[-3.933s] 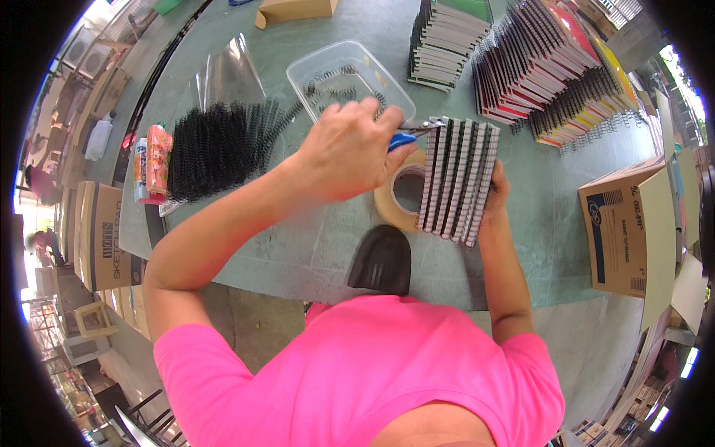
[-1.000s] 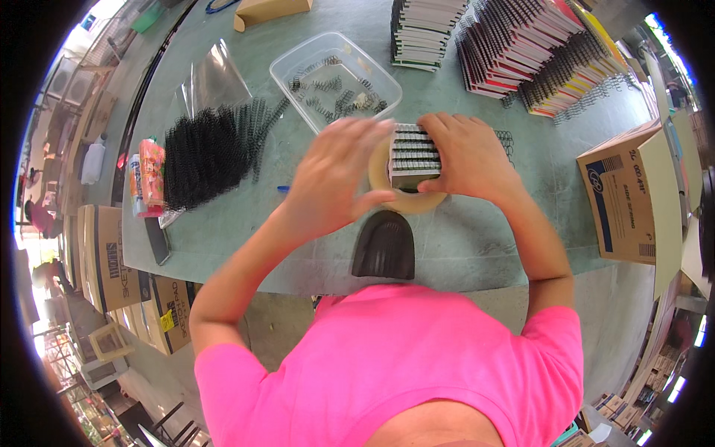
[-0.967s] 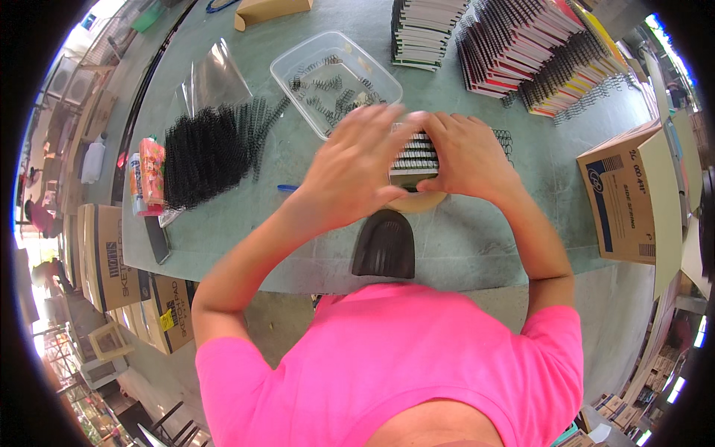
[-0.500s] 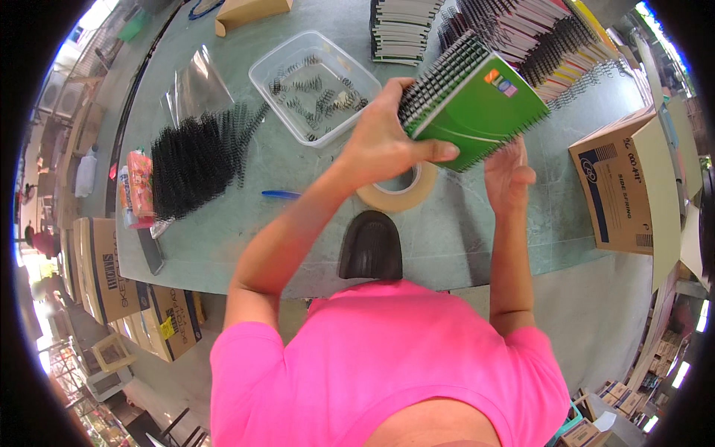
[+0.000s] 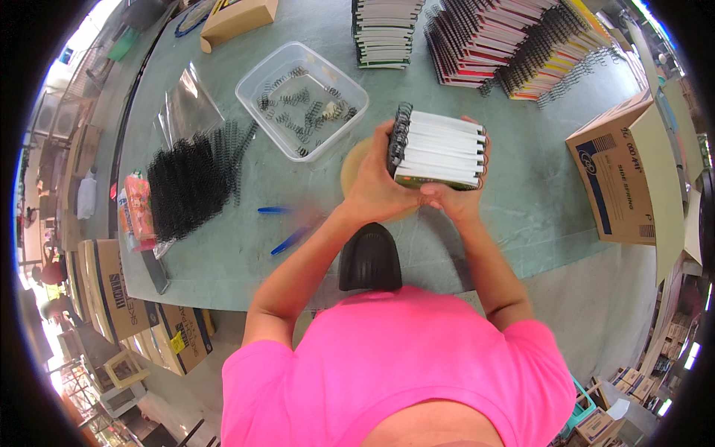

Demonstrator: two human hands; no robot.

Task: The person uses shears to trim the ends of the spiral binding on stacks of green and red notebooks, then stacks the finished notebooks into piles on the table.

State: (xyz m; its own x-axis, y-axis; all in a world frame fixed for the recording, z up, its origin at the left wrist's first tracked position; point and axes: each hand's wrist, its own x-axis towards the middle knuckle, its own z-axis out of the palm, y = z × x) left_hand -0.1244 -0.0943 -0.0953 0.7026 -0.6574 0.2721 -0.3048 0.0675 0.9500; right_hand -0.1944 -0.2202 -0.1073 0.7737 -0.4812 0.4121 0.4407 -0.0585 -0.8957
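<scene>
Between my two hands, above the table near its front, is a stack of several spiral notebooks [image 5: 441,145]. Its white page edges face up, with black coils along the left and right sides. My left hand [image 5: 378,185] is closed round the left end, the thumb at the lower edge. At the right end, my right hand [image 5: 458,201] also grips the stack, its thumb meeting the left thumb; part of its fingers is hidden behind the notebooks. Under my left hand a beige roll of tape [image 5: 352,167] is partly covered. Beside my left forearm lies a tool with blue handles [image 5: 290,238], partly blurred.
A clear plastic tub [image 5: 255,112] holds short coil pieces. Left of it is a heap of black coils [image 5: 190,182]. Stacks of notebooks [image 5: 477,41] stand at the back. An open cardboard box [image 5: 614,175] is at the right. A black rounded object [image 5: 370,257] sits by the front edge.
The notebook stack has been lowered toward me and turned, from green cover to page edges showing. My right hand, then loosely at its right underside, has closed on it.
</scene>
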